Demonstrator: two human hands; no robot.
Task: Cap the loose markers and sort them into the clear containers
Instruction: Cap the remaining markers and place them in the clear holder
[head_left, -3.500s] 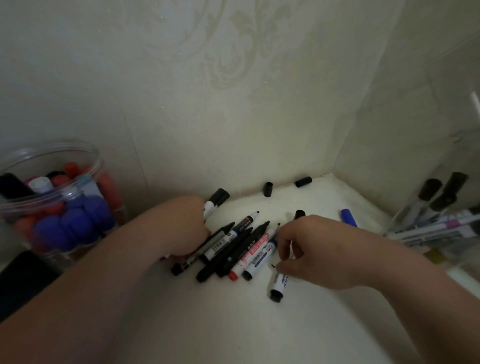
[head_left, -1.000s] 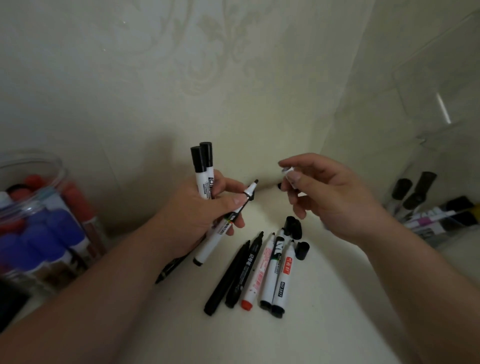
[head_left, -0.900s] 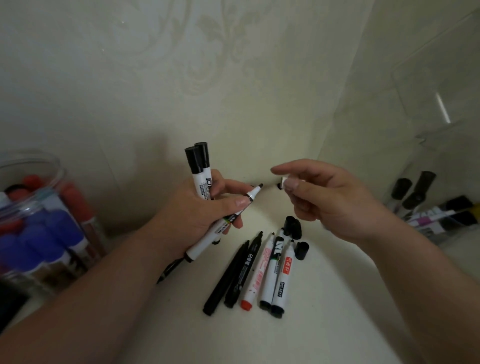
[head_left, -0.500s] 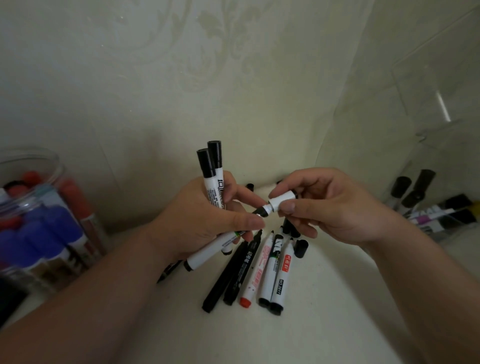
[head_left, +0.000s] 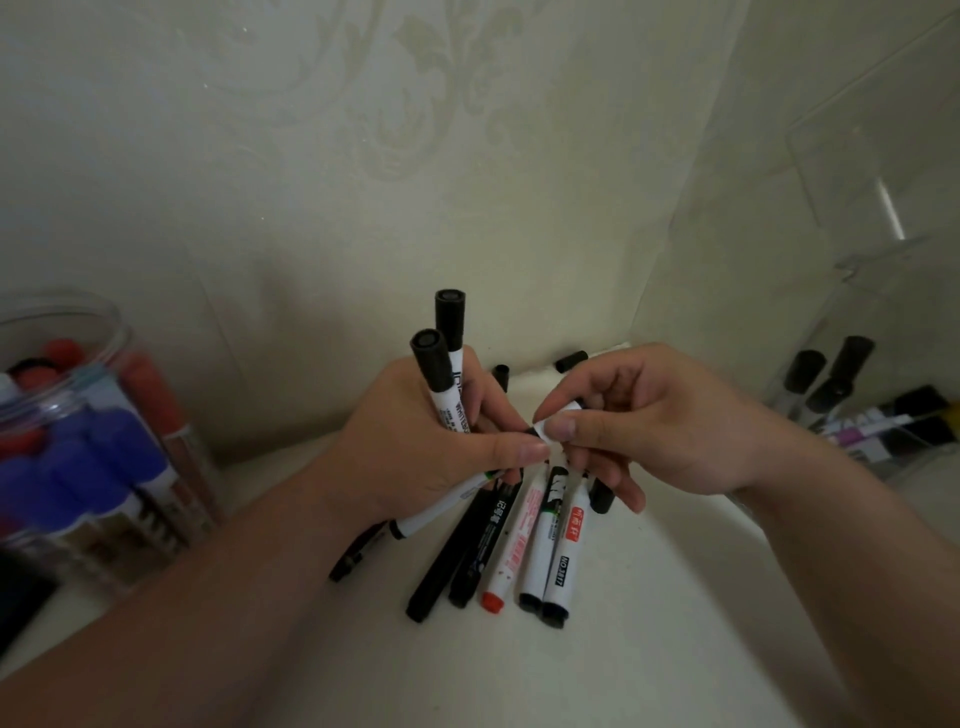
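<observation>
Pale counter bears loose markers, tips hidden under right hand.

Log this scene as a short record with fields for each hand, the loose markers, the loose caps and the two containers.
left hand: grips two capped markers upright and a slanted white marker
right hand: fingers pinch a white cap at that marker's tip
surface: five markers lying side by side
black caps: two loose by the wall
jar: clear, left, red and blue markers inside
container: clear, right, dark-capped markers inside
</observation>
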